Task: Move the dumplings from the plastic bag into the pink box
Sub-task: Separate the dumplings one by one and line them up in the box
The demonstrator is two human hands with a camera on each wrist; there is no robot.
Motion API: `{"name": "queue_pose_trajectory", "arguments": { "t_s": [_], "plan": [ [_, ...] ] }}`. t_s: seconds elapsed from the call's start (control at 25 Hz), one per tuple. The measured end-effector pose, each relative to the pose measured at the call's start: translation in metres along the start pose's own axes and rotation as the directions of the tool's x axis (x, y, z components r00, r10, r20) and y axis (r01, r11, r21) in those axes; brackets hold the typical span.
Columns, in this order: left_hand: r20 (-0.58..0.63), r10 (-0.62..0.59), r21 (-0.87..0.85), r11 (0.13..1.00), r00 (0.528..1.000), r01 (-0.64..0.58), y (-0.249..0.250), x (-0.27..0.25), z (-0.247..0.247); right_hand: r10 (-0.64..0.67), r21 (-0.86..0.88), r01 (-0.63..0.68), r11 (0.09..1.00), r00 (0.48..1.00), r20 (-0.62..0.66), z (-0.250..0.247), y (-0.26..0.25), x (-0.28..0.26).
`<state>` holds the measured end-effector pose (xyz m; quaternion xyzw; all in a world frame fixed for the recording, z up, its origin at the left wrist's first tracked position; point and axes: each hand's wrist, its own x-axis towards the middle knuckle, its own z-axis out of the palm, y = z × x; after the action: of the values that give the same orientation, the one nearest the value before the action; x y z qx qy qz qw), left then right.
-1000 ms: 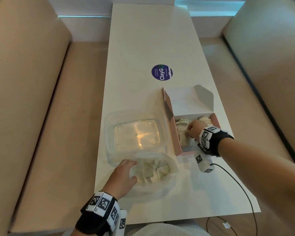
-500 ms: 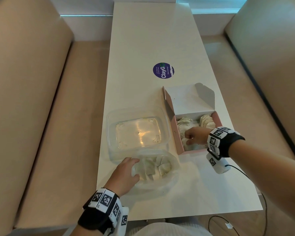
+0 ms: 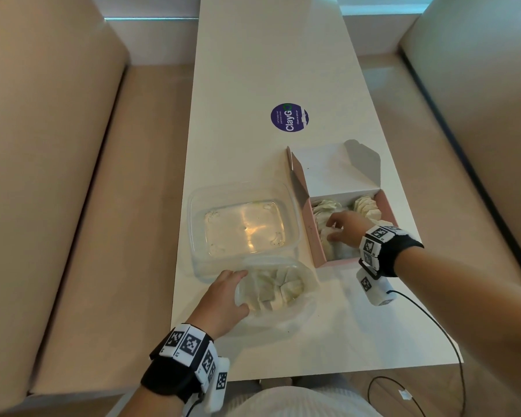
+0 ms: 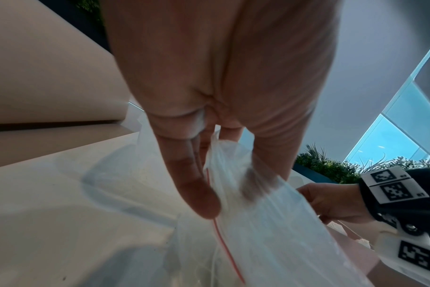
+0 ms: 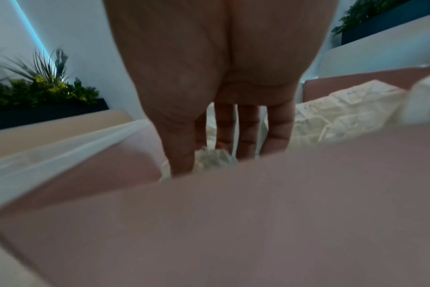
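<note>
Pink box [image 3: 316, 239] now has the right hand [image 3: 345, 228] lower inside, fingers curled on a dumpling [image 3: 333, 236] being set among others, while the left hand [image 3: 223, 299] pinches the plastic bag [image 3: 283, 314] holding the remaining dumplings [image 3: 278, 288] on the surface [image 3: 253, 85].

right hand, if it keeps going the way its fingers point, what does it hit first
Probably the dumplings already in the pink box: the right hand reaches down into it, fingertips hidden, so contact is unclear.
</note>
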<state>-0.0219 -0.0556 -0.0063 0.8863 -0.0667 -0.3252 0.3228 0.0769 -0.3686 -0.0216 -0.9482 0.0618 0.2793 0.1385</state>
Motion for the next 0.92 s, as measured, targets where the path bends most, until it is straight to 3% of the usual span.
{"name": "queue_pose_trajectory", "arguments": {
  "t_s": [0.12, 0.2, 0.28, 0.36, 0.44, 0.52, 0.56, 0.84, 0.92],
  "plan": [
    [0.006, 0.001, -0.002, 1.000, 1.000, -0.001, -0.001, -0.001, 0.000, -0.013, 0.102, 0.014, 0.995, 1.000, -0.019, -0.006, 0.006, -0.014],
    [0.003, 0.002, -0.006, 1.000, 1.000, -0.002, -0.002, -0.002, 0.000, -0.057, 0.097, 0.070, 0.993, 0.990, -0.126, -0.014, -0.001, -0.035],
    [0.000, -0.002, -0.017, 1.000, 1.000, 0.002, -0.003, -0.002, -0.001, -0.179, 0.086, 0.207, 0.975, 0.950, -0.257, -0.019, -0.022, -0.060],
    [0.001, -0.004, -0.026, 1.000, 1.000, 0.004, -0.003, -0.002, 0.000, -0.329, 0.101, 0.349, 0.932, 0.928, -0.174, -0.013, -0.058, -0.084],
    [-0.002, -0.004, -0.023, 1.000, 1.000, 0.004, -0.002, -0.003, -0.001, -0.408, 0.076, 0.403, 0.912, 0.910, 0.067, 0.017, -0.092, -0.093],
    [-0.005, -0.005, -0.022, 1.000, 1.000, 0.005, 0.000, -0.005, -0.002, -0.350, -0.078, 0.382, 0.921, 0.898, 0.266, 0.055, -0.114, -0.086],
    [-0.003, -0.005, -0.017, 1.000, 1.000, 0.005, 0.001, -0.007, -0.003, -0.298, -0.172, 0.357, 0.918, 0.908, 0.295, 0.069, -0.120, -0.081],
    [0.039, 0.045, 0.020, 0.999, 0.998, -0.046, 0.014, -0.016, -0.003, -0.236, -0.356, 0.309, 0.882, 0.943, 0.234, 0.097, -0.126, -0.082],
    [0.030, 0.045, 0.024, 0.999, 0.999, -0.045, 0.014, -0.015, -0.006, -0.344, -0.372, 0.374, 0.850, 0.927, 0.148, 0.102, -0.133, -0.087]
  ]
}}
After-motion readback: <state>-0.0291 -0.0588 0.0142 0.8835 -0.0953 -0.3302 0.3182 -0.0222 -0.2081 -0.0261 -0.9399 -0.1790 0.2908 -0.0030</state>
